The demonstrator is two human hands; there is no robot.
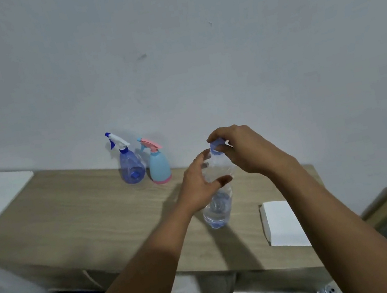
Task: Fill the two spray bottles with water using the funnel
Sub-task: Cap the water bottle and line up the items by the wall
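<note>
Two sprayers (131,166) (158,166) stand capped, unfilled; left hand (200,185) fingers grip the water bottle (219,206), right hand (242,149) fingers pinch its cap (216,148).

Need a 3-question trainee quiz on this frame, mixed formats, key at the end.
1. True or false: both spray bottles have their trigger heads on.
2. Which hand grips the water bottle's cap? A) left B) right
3. Fill in: the white box lies on the table to the ___ of the water bottle.

Key:
1. True: blue spray bottle, pink spray bottle.
2. B: right hand on cap; left hand holds water bottle.
3. Right: white box, table.
</note>
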